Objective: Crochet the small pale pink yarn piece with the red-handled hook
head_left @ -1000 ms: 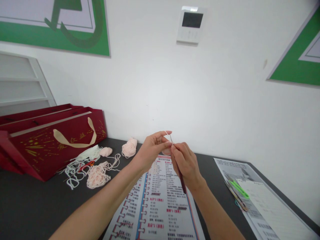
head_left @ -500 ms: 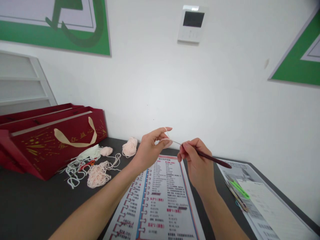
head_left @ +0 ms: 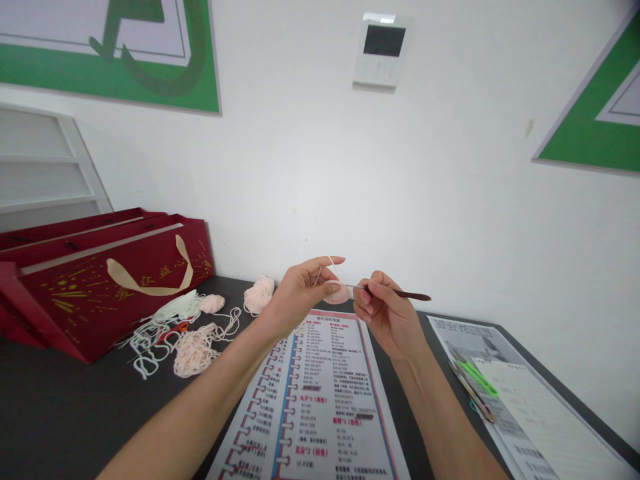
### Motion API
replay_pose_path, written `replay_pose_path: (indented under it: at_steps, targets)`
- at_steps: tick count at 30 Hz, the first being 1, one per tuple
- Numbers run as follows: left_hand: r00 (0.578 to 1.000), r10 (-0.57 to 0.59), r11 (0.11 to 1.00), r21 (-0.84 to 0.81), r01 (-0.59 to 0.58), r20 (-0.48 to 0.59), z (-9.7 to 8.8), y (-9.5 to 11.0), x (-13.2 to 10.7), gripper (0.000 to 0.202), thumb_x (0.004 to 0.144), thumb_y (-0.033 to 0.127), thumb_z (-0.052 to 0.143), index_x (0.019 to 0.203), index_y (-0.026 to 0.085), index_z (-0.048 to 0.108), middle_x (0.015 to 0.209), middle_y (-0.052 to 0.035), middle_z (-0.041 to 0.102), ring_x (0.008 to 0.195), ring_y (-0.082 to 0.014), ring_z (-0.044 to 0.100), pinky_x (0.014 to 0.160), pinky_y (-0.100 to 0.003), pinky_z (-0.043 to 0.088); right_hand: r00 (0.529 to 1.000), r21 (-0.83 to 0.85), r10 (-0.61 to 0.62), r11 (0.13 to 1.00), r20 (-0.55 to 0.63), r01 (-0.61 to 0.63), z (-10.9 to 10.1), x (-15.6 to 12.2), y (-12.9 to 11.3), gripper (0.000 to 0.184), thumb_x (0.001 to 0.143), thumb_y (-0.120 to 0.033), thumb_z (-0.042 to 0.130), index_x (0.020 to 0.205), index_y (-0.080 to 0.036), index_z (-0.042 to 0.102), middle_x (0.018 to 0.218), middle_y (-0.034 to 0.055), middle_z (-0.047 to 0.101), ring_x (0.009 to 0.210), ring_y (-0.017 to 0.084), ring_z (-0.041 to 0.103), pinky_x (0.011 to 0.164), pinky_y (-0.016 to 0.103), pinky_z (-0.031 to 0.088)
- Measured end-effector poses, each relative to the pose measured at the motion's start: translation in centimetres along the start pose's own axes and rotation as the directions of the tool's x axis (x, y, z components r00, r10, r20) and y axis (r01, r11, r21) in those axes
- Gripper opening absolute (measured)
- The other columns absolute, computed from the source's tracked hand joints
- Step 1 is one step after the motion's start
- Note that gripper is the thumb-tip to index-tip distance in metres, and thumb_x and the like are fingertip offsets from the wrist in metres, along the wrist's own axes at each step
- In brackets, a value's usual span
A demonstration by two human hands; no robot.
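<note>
Between thumb and fingers, my left hand (head_left: pixel 300 290) pinches a small pale pink crochet piece (head_left: pixel 338 293). A strand of pink yarn (head_left: pixel 332 264) runs up from it over my raised index finger. My right hand (head_left: pixel 385 313) grips a crochet hook (head_left: pixel 411 295) with a dark reddish-brown handle, its thin metal shaft pointing left to the edge of the piece. Whether the hook's tip sits inside a stitch is too small to tell. Both hands are above a printed pattern sheet (head_left: pixel 330 373) with Chinese text.
Pink yarn balls (head_left: pixel 259 295) and a loose yarn tangle (head_left: pixel 196 350) lie at left, with red-handled scissors (head_left: pixel 173 331) among the strands. Red gift bags (head_left: pixel 125 287) stand behind them. At right, bright green snips (head_left: pixel 477 377) rest on papers (head_left: pixel 540 413). A white wall rises behind the dark table.
My right hand has shifted slightly left and the hook has turned closer to level, its handle end swinging up and left. The pink piece now shows more of its flat round face.
</note>
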State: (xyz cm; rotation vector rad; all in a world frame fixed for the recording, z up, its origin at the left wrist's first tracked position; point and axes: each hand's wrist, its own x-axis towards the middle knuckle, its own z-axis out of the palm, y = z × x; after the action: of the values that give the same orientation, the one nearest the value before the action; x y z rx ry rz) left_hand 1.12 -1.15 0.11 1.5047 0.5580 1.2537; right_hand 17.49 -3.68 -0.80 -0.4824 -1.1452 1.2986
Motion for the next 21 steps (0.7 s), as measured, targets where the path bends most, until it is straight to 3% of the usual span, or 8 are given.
replay_pose_path:
  at_steps: [2, 5, 7, 10, 12, 14, 18, 21]
  targets:
    - [0.999, -0.039, 0.998, -0.055, 0.04, 0.015, 0.3, 0.0, -0.1, 0.038, 0.076, 0.018, 0.071, 0.113, 0.018, 0.065, 0.073, 0.0026, 0.062, 0.066, -0.01, 0.055, 0.068, -0.027, 0.042, 1.0, -0.011, -0.019, 1.0, -0.009, 0.018, 0.2, -0.1, 0.5, 0.022, 0.084, -0.023, 0.059, 0.067, -0.02, 0.046, 0.06, -0.0044, 0.053, 0.049, 0.008, 0.041, 0.044, 0.021, 0.034]
    - [0.995, -0.091, 0.987, -0.13, 0.095, 0.033, 0.8, -0.1, -0.2, 0.04, 0.073, 0.018, 0.074, 0.112, 0.018, 0.066, 0.071, 0.0023, 0.063, 0.065, -0.0105, 0.057, 0.067, -0.027, 0.043, 0.967, -0.295, -0.254, 0.925, -0.012, 0.239, 0.2, -0.6, 1.5, 0.016, 0.088, -0.022, 0.055, 0.074, -0.022, 0.048, 0.066, -0.0037, 0.054, 0.052, 0.01, 0.046, 0.047, 0.023, 0.038]
    - [0.992, -0.123, 0.974, -0.188, 0.128, 0.04, 1.1, -0.3, -0.3, 0.041, 0.071, 0.018, 0.076, 0.111, 0.017, 0.066, 0.069, 0.0026, 0.063, 0.063, -0.0099, 0.057, 0.065, -0.026, 0.043, 0.871, -0.608, -0.473, 0.656, 0.131, 0.448, -0.1, -1.0, 2.1, 0.01, 0.088, -0.016, 0.055, 0.081, -0.022, 0.051, 0.072, -0.0021, 0.056, 0.058, 0.012, 0.051, 0.052, 0.026, 0.042]
    - [0.988, -0.149, 0.959, -0.241, 0.152, 0.031, 1.6, -0.4, -0.3, 0.043, 0.07, 0.019, 0.077, 0.112, 0.016, 0.065, 0.067, 0.0036, 0.063, 0.059, -0.0077, 0.055, 0.061, -0.024, 0.041, 0.656, -0.802, -0.607, 0.049, 0.45, 0.595, -0.9, -1.2, 2.9, 0.019, 0.083, -0.006, 0.058, 0.09, -0.023, 0.054, 0.078, 0.0016, 0.059, 0.067, 0.016, 0.055, 0.057, 0.029, 0.043]
    - [0.985, -0.168, 0.946, -0.275, 0.169, 0.03, 1.7, -0.4, -0.3, 0.043, 0.071, 0.019, 0.077, 0.112, 0.015, 0.065, 0.065, 0.004, 0.062, 0.057, -0.0068, 0.054, 0.061, -0.023, 0.04, 0.549, -0.778, -0.636, -0.133, 0.542, 0.614, -1.2, -1.2, 3.2, 0.025, 0.081, -0.002, 0.059, 0.095, -0.023, 0.054, 0.079, 0.003, 0.06, 0.068, 0.017, 0.054, 0.057, 0.029, 0.044]
    - [0.978, -0.202, 0.921, -0.328, 0.21, 0.057, 1.6, -0.3, -0.3, 0.042, 0.072, 0.018, 0.077, 0.112, 0.014, 0.065, 0.063, 0.0043, 0.061, 0.057, -0.0065, 0.054, 0.063, -0.023, 0.04, 0.534, -0.757, -0.674, -0.056, 0.509, 0.651, -1.2, -1.1, 3.2, 0.025, 0.083, -0.004, 0.057, 0.097, -0.024, 0.054, 0.082, 0.0032, 0.061, 0.069, 0.016, 0.056, 0.057, 0.029, 0.046]
    - [0.956, -0.265, 0.858, -0.421, 0.292, 0.124, 0.8, 0.2, -0.2, 0.04, 0.071, 0.015, 0.077, 0.109, 0.013, 0.067, 0.066, 0.002, 0.061, 0.063, -0.0093, 0.057, 0.068, -0.026, 0.042, 0.814, -0.608, -0.546, 0.584, 0.196, 0.538, -0.6, -0.9, 2.3, 0.009, 0.089, -0.015, 0.053, 0.091, -0.024, 0.053, 0.081, -0.0004, 0.058, 0.062, 0.012, 0.056, 0.054, 0.026, 0.048]
    - [0.957, -0.264, 0.854, -0.432, 0.288, 0.117, 0.0, 0.4, 0.0, 0.039, 0.071, 0.015, 0.077, 0.109, 0.014, 0.069, 0.066, 0.0026, 0.057, 0.062, -0.0091, 0.054, 0.065, -0.025, 0.041, 0.91, -0.37, -0.398, 0.833, 0.118, 0.412, -0.3, -0.6, 1.4, 0.008, 0.089, -0.017, 0.055, 0.086, -0.024, 0.053, 0.076, -0.0037, 0.055, 0.055, 0.01, 0.054, 0.05, 0.025, 0.045]
